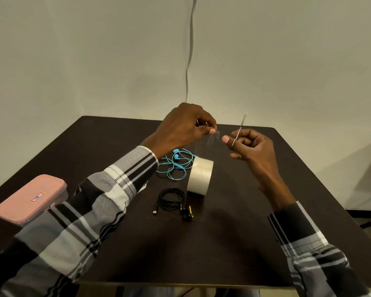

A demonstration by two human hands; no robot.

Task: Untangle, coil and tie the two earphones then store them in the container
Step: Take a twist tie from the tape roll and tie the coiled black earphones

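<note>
Your plaid sleeves sit closest. Above the desk, your left hand pinches a clear tape strip while your right hand grips thin scissors. Below them, the blue earphones lie loose beside the tape roll; the black earphones sit coiled mid-desk. The pink container at the left edge is lidded, so can't tell what's inside.
</note>
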